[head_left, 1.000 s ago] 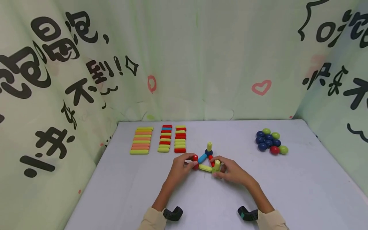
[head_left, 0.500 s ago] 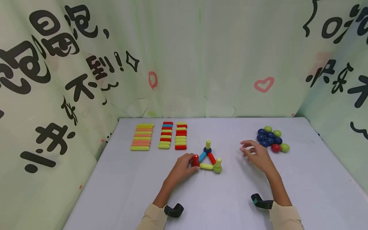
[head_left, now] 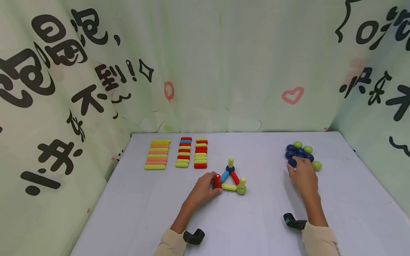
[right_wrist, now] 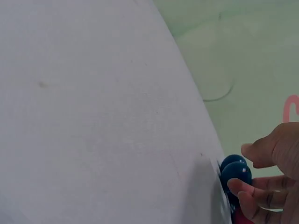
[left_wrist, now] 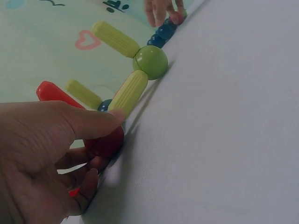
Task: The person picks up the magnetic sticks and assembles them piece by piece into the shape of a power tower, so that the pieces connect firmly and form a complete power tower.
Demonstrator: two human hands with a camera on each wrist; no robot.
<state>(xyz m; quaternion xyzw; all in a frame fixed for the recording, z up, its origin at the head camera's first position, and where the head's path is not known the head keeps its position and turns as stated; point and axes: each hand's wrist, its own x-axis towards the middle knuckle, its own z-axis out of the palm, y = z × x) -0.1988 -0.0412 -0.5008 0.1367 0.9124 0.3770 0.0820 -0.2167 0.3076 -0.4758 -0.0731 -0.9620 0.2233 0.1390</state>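
My left hand (head_left: 205,186) holds the red ball (left_wrist: 110,142) at the left corner of a small triangle of balls and rods. A red rod (head_left: 217,177) rises from that ball. Yellow-green rods stand on the green ball (head_left: 241,190) and the dark blue ball (head_left: 230,169). Flat sides are a blue rod (head_left: 225,176), a red rod (head_left: 235,178) and a yellow-green rod (head_left: 229,187). My right hand (head_left: 304,174) reaches over the loose balls at the right, fingers and thumb parted near a dark blue ball (right_wrist: 237,172); it hides the loose red ball in the head view.
Three columns of loose rods lie at the back left: yellow and orange rods (head_left: 157,154), then two mixed columns with red rods (head_left: 184,157). Loose green balls (head_left: 316,165) sit among the dark blue ones. A printed curtain (head_left: 256,71) stands behind the white table (head_left: 250,224).
My right hand has let go of the triangle's green corner and moved right to the loose balls. My left hand stays at the red corner.
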